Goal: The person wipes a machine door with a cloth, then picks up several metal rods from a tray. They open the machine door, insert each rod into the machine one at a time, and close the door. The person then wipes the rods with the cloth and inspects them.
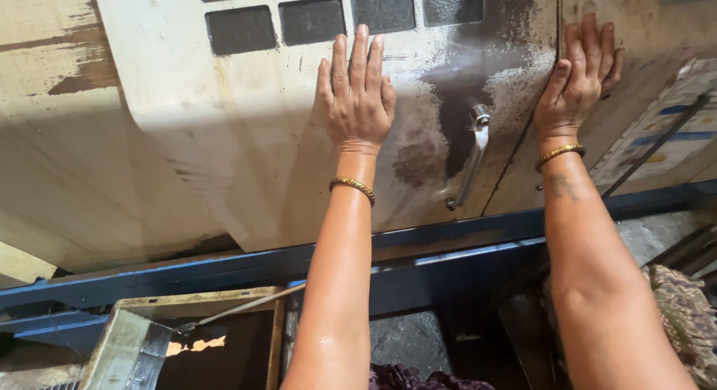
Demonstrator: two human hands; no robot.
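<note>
My left hand (358,91) lies flat, fingers together and straight, on a worn cream sliding door (246,143) of a large machine. To its right a metal door handle (472,155) sits in a dark, grimy patch. My right hand (581,76) presses flat near the door's right edge seam, on the neighbouring panel (650,31). Both wrists carry gold bangles. Neither hand holds anything.
Dark window panes (312,20) run along the door's top. A blue rail (224,274) runs below the door. Lower left stands a metal tray (127,345) of dark liquid with a thin rod across it. Patterned cloth (683,315) shows at lower right.
</note>
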